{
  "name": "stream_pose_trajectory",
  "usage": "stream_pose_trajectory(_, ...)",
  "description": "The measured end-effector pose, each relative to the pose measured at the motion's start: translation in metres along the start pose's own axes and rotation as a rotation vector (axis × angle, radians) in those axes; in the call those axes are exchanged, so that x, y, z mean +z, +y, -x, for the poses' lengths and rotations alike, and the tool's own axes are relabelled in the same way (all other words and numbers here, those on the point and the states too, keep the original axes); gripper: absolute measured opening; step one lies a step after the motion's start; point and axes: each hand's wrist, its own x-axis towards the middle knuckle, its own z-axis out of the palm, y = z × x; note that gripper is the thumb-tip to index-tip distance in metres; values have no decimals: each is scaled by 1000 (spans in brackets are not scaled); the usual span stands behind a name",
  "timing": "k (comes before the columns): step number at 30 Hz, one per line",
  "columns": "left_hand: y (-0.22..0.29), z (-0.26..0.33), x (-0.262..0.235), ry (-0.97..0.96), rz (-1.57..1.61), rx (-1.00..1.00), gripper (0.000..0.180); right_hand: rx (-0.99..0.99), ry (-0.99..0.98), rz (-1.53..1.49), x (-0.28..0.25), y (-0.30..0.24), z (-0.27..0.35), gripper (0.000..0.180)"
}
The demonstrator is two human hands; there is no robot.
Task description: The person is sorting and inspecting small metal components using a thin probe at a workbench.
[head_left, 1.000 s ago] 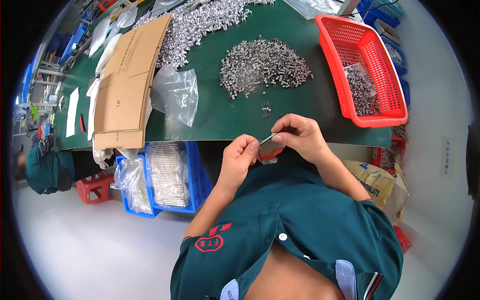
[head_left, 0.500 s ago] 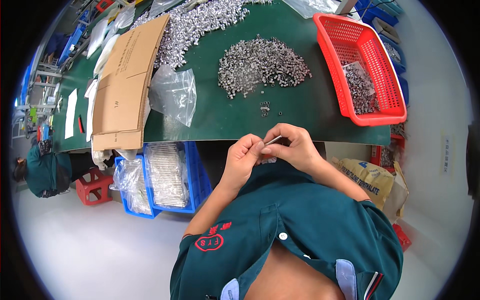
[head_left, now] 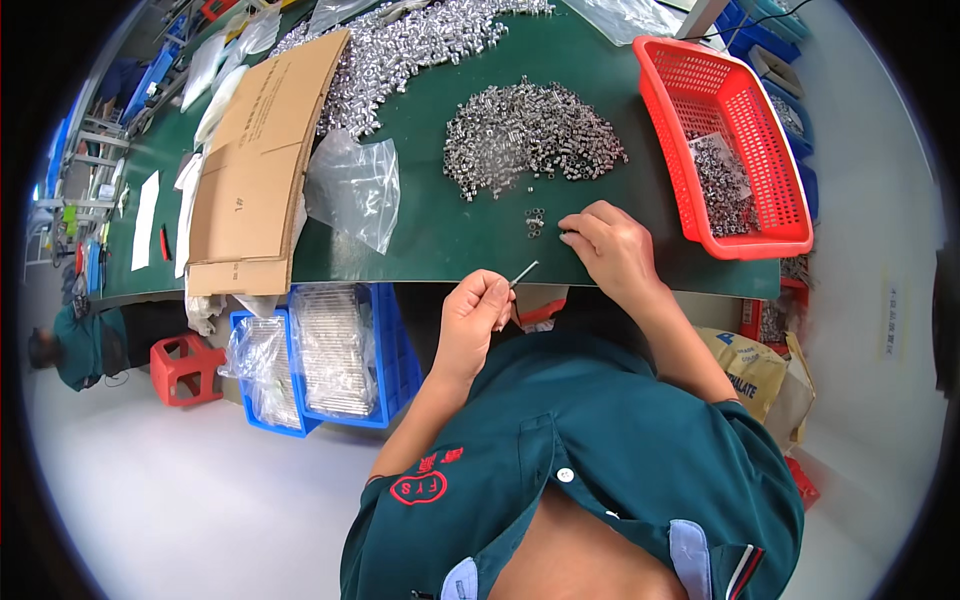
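My left hand (head_left: 477,312) is closed on a thin metal rod (head_left: 524,273), whose free end points up and to the right near the table's front edge. My right hand (head_left: 618,252) reaches over the green tabletop, thumb and fingertips pinched around a small metal ring (head_left: 562,232) that is mostly hidden. Just left of those fingertips lies a small cluster of loose rings (head_left: 535,222). Beyond it is a broad heap of small metal rings (head_left: 530,135).
A red perforated basket (head_left: 730,245) with metal parts stands at the right. Shiny metal pieces (head_left: 400,65) spread across the back. A clear plastic bag (head_left: 352,190) and flattened cardboard (head_left: 245,170) lie leftward. Blue crates (head_left: 398,350) sit below the table; another person (head_left: 90,345) is at far left.
My hands have come apart. The right one moved from the rod forward onto the table, to where a single ring lay; the left keeps the rod, its end now exposed.
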Motion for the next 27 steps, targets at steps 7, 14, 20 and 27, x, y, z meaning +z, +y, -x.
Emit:
stream_pose_trajectory(7, 0, 1, 0, 15, -10, -2, 19, 177, -49, -351, -2, -10, 3, 8)
stream_pose_trajectory(14, 2, 2, 7, 6, -88, 13, 19, 621, -305, -1036, -8, -31, 8, 10)
stream_pose_trajectory(20, 5, 5, 7, 20, -180, 25, 20, 335, -222, -689, -10, -38, 11, 10)
stream_pose_trajectory(27, 6, 8, 6, -7, -207, 41, 20, 53, -151, -539, -11, -41, 10, 9)
